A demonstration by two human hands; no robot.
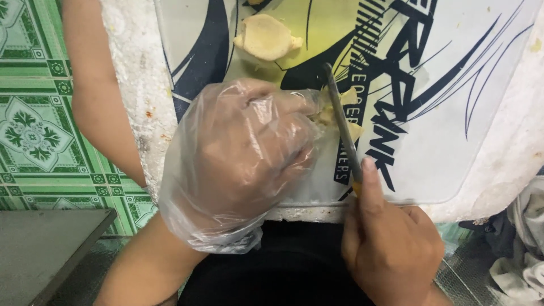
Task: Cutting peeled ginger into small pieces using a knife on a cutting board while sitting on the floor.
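Ginger (pixel 340 116) sits pinned under our gloved left hand (pixel 241 156); our right hand (pixel 391 246), closed on the knife (pixel 343 127), lays its blade lengthwise against it.

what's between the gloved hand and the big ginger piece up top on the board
Head view: only bare cutting board lies between the gloved left hand and the big ginger piece.

left hand (pixel 241 161) in a clear plastic glove pins a pale yellow ginger piece (pixel 334 113) on the white printed cutting board (pixel 453 141). bare right hand (pixel 391 246) grips a thin dark-bladed knife (pixel 343 127), forefinger along its spine, blade on the piece. a second peeled ginger chunk (pixel 266 37) lies farther up.
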